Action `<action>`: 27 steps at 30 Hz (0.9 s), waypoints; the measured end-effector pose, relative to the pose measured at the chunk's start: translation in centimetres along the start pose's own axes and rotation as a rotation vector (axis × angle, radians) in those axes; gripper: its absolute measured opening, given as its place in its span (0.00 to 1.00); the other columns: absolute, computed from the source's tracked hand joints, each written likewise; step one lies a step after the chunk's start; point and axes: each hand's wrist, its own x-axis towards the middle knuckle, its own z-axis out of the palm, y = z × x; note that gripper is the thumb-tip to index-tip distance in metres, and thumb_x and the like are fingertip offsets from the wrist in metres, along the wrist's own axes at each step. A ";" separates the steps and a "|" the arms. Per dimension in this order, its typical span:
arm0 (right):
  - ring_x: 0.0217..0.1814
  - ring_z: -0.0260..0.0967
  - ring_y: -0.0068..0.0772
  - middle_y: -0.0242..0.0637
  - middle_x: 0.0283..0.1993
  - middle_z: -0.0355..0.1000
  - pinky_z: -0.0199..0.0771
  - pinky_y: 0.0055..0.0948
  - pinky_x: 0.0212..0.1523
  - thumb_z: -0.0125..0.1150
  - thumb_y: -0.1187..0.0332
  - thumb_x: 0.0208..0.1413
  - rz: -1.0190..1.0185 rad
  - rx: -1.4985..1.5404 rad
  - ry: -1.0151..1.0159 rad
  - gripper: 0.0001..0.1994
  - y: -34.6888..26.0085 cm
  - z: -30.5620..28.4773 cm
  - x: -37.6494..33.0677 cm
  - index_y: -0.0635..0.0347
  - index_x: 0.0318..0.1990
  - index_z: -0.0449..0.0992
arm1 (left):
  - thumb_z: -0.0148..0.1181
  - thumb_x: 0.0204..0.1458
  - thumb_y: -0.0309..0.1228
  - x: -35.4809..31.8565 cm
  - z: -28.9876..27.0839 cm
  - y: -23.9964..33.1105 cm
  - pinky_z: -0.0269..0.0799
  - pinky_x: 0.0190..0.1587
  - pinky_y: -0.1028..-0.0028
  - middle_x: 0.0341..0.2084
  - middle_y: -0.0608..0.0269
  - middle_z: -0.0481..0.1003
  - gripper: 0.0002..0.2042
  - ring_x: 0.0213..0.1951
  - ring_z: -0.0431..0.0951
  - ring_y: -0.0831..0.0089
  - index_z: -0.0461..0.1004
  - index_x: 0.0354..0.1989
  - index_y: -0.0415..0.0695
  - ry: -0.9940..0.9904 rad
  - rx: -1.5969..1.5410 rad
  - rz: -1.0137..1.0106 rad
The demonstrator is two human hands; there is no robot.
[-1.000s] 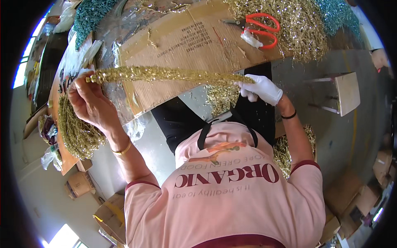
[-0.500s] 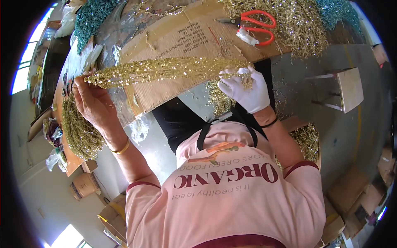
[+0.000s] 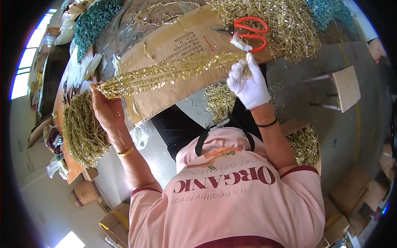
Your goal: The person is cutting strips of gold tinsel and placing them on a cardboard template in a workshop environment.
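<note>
A bundle of gold tinsel strands (image 3: 173, 71) stretches between my hands above a flattened cardboard sheet (image 3: 165, 43). My bare left hand (image 3: 108, 108) is closed on the bundle's left end, thumb and fingertips pinching it. In a white glove, my right hand (image 3: 250, 82) is closed around the right end, its thumb pointing up. Just beyond that glove lie scissors with red handles (image 3: 253, 33), a bit of white material wrapped on one handle. Below my left hand, a thick bunch of gold tinsel (image 3: 82, 128) hangs over the table's left edge.
A large gold tinsel heap (image 3: 285, 25) covers the far right of the table, beside teal tinsel (image 3: 331, 18). More teal tinsel (image 3: 93, 25) lies far left. A stool (image 3: 346, 89) stands at right. Near my right elbow is a box of gold tinsel (image 3: 304, 144).
My left hand has shifted right and slightly down with its end of the bundle. My right hand has risen and turned, thumb now upward. The view has shifted a little.
</note>
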 end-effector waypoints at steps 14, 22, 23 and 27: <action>0.36 0.67 0.18 0.32 0.36 0.68 0.68 0.18 0.39 0.56 0.66 0.54 -0.137 -1.189 0.119 0.16 1.6 -4.0 -0.5 0.62 0.48 0.68 | 0.44 0.59 0.33 3.4 8.3 6.0 0.71 0.34 0.76 0.32 0.62 0.75 0.11 0.32 0.75 0.74 0.70 0.39 0.40 -0.243 0.014 0.029; 0.49 0.65 0.37 0.39 0.46 0.68 0.63 0.31 0.52 0.67 0.68 0.41 -1.097 -1.893 -0.133 0.23 4.4 0.0 -0.2 0.62 0.47 0.69 | 0.50 0.54 0.27 2.0 15.4 5.1 0.63 0.49 0.83 0.49 0.61 0.65 0.20 0.48 0.66 0.78 0.58 0.55 0.32 -0.177 0.113 0.484; 0.47 0.65 0.39 0.39 0.44 0.69 0.64 0.33 0.49 0.69 0.67 0.37 -1.015 -1.931 -0.199 0.22 5.1 1.6 -0.2 0.58 0.43 0.72 | 0.50 0.54 0.26 1.5 16.2 5.0 0.63 0.49 0.84 0.48 0.61 0.65 0.19 0.48 0.65 0.79 0.59 0.54 0.33 -0.180 0.146 0.468; 0.44 0.66 0.40 0.38 0.40 0.70 0.64 0.33 0.46 0.70 0.65 0.35 -0.952 -2.006 -0.427 0.21 8.1 4.3 2.1 0.56 0.40 0.73 | 0.50 0.54 0.26 1.4 17.0 5.5 0.64 0.46 0.85 0.45 0.63 0.67 0.16 0.45 0.66 0.82 0.64 0.50 0.34 -0.129 0.206 0.478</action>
